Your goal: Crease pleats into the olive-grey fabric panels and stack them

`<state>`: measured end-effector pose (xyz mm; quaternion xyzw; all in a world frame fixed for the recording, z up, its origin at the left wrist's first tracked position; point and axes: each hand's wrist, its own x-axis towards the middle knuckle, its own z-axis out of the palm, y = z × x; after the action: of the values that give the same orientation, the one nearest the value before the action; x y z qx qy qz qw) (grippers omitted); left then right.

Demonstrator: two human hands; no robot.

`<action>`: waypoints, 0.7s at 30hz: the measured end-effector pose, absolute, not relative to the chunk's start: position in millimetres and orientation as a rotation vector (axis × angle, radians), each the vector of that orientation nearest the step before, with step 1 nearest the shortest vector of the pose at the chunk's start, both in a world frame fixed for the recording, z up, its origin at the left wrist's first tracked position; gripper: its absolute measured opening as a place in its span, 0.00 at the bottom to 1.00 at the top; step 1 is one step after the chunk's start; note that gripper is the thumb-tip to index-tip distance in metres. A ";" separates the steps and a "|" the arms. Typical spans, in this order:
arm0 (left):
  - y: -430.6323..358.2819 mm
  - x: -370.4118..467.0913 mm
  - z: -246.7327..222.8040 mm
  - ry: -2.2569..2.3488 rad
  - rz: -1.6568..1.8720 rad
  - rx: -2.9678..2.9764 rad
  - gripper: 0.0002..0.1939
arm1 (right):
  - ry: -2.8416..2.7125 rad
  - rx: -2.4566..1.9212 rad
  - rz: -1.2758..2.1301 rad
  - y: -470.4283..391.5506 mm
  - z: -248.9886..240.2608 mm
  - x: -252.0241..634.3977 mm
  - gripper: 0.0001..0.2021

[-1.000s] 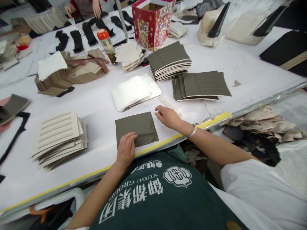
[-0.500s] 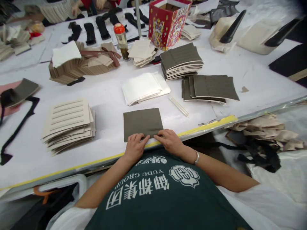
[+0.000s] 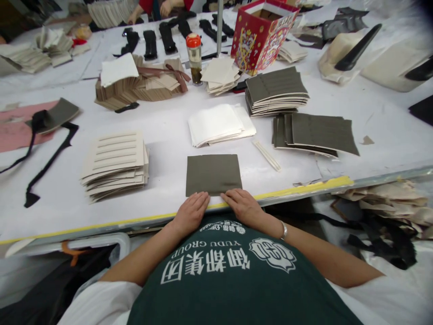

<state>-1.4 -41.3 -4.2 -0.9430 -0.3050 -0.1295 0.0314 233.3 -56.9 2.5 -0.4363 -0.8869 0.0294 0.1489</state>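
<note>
A dark grey-green rectangular sheet [image 3: 214, 174] lies flat at the table's front edge. My left hand [image 3: 193, 211] rests at its lower left edge, palm down, fingers laid side by side and stretched out. At the lower right edge my right hand [image 3: 244, 206] lies flat in the same way, fingertips touching the sheet. Neither hand is wrapped round anything. Behind the sheet is a pile of white sheets [image 3: 218, 124]. A stack of cream ribbed pieces [image 3: 117, 162] stands to the left, and dark pieces [image 3: 321, 131] lie to the right.
Farther back are a stack of dark pieces [image 3: 275, 88], a red patterned box [image 3: 252, 43], a bottle with an orange lid [image 3: 194, 58] and brown bundled pieces [image 3: 145, 85]. Thin white strips [image 3: 267, 155] lie right of the sheet. Another person's hands [image 3: 165, 8] show at the top.
The camera view has shifted, moving the table items rightward in the picture. My fingers have straightened and drawn back slightly toward the sheet's near edge.
</note>
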 end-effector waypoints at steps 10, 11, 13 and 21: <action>-42.0 -31.3 11.5 -1.279 -0.502 -2.714 0.12 | -2.417 -1.436 0.142 -67.1 3.3 248.6 0.18; -40.1 -31.8 13.4 -1.325 -0.505 -2.683 0.11 | -2.397 -1.457 0.147 -66.0 5.1 248.0 0.17; -34.3 -25.5 15.8 -1.401 -0.537 -2.640 0.09 | -2.338 -1.491 0.158 -60.3 8.8 241.7 0.14; -7.6 34.7 9.7 -1.515 -0.421 -2.831 0.10 | -2.279 -1.503 0.263 -34.0 9.6 208.8 0.09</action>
<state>34.7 -7.6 9.7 -0.8732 -0.4673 -0.1300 -0.0483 208.8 -34.0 9.6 -0.5372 -0.8145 0.0939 0.1982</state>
